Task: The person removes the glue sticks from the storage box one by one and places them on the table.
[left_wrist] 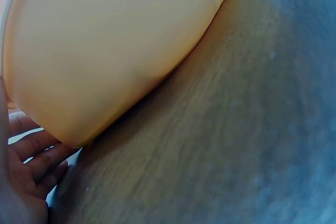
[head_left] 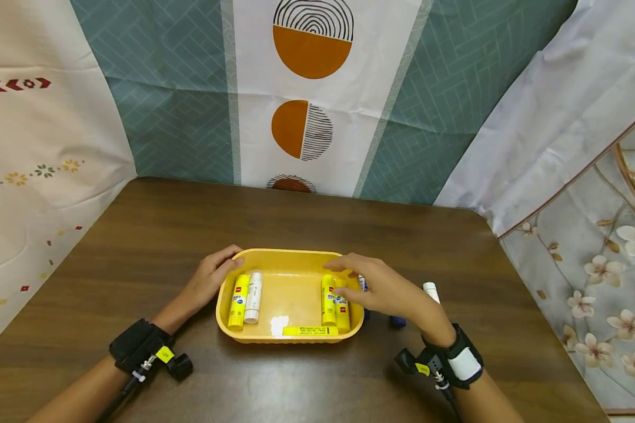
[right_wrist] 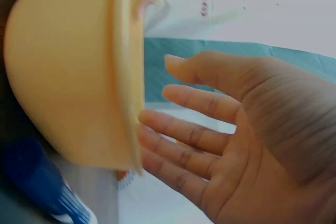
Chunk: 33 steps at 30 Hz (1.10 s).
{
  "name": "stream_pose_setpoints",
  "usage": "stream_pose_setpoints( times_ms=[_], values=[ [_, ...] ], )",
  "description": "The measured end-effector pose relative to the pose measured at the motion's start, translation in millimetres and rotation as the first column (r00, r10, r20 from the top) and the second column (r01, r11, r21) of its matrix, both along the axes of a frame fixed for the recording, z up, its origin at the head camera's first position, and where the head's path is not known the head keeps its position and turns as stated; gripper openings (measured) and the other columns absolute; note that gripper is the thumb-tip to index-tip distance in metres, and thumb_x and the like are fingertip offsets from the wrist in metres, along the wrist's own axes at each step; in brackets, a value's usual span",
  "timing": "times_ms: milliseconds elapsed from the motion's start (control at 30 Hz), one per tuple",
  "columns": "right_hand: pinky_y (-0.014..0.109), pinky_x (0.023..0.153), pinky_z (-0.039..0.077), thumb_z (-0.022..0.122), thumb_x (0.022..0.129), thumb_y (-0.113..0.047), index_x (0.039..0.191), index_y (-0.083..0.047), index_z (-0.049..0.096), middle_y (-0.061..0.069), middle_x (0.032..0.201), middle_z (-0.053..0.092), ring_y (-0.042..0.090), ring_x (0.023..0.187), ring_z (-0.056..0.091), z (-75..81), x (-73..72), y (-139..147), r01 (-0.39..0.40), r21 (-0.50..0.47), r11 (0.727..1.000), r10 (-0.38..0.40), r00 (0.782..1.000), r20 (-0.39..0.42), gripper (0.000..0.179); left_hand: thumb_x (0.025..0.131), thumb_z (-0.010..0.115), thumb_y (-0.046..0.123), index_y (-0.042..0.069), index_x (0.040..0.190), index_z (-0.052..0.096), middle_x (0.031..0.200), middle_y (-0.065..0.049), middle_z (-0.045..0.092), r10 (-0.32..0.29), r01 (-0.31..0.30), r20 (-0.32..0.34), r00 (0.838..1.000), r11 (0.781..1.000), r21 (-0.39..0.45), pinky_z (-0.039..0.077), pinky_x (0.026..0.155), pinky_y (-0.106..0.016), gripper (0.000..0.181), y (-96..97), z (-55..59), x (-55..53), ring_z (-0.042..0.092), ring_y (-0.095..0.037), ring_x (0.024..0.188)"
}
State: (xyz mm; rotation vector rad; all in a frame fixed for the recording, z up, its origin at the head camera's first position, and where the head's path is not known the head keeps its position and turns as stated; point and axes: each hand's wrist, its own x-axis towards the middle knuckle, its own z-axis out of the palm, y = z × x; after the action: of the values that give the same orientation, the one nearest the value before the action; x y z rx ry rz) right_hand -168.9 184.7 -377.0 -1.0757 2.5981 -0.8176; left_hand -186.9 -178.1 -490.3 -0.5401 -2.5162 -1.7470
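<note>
A yellow plastic basket [head_left: 291, 254] stands on the table. My left hand [head_left: 211, 276] holds its left end, thumb over the rim and fingers along the outer wall. Above the basket's right end hovers my right hand [head_left: 376, 285], fingers spread and slightly bent, holding nothing. Below it lie two yellow glue sticks [head_left: 328, 299] side by side, partly covered by the hand. Inside at the left are another yellow glue stick [head_left: 238, 302] and a white glue stick [head_left: 253, 298]. A yellow stick with printed text [head_left: 310, 331] lies along the near wall.
Right of the basket lies a blue-and-white tube [right_wrist: 47, 187], mostly hidden by my hand in the head view. A blue cap [head_left: 397, 321] and a white-ended tube [head_left: 431, 291] show around my right forearm. Patterned cloth [head_left: 317, 129] hangs behind the brown table [head_left: 180, 211].
</note>
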Motion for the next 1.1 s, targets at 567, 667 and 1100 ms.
stream_pose_setpoints(
  times_ms=[567,667,1100],
  values=[
    [0.057,0.113,0.032,0.083,0.082,-0.04,0.149,-0.021,0.048,0.009,0.153,0.043,0.03,0.142,0.037,-21.9,10.8,-23,-0.031,0.26,0.965,0.044,0.998,-0.045,0.078,0.107,0.048,0.02,0.008,0.117,0.065,0.105,-0.012,0.064,0.006,-0.006,-0.007,1.0,1.0,-0.016,0.051,0.079,-0.027,0.024,-0.1,1.1,-1.3,0.058,-0.027,0.093],
    [0.059,0.115,0.028,0.081,0.084,-0.039,0.15,-0.022,0.048,0.01,0.156,0.039,0.031,0.145,0.033,-22.7,11.4,-23,-0.042,0.279,0.959,0.051,0.998,-0.027,0.076,0.107,0.047,0.02,0.008,0.118,0.065,0.106,-0.012,0.063,-0.001,0.001,-0.002,1.0,1.0,-0.019,0.051,0.08,-0.028,0.024,-0.4,-1.1,-1.9,0.058,-0.027,0.094],
    [0.058,0.119,0.021,0.076,0.084,-0.027,0.15,-0.018,0.047,0.012,0.157,0.038,0.029,0.147,0.029,-22.0,7.5,-23,-0.082,0.283,0.956,0.093,0.995,-0.026,0.073,0.107,0.048,0.019,0.007,0.117,0.065,0.105,-0.013,0.064,0.006,-0.007,-0.021,1.0,1.0,-0.021,0.051,0.078,-0.027,0.024,-1.7,-0.9,-1.9,0.059,-0.027,0.092]
  ],
)
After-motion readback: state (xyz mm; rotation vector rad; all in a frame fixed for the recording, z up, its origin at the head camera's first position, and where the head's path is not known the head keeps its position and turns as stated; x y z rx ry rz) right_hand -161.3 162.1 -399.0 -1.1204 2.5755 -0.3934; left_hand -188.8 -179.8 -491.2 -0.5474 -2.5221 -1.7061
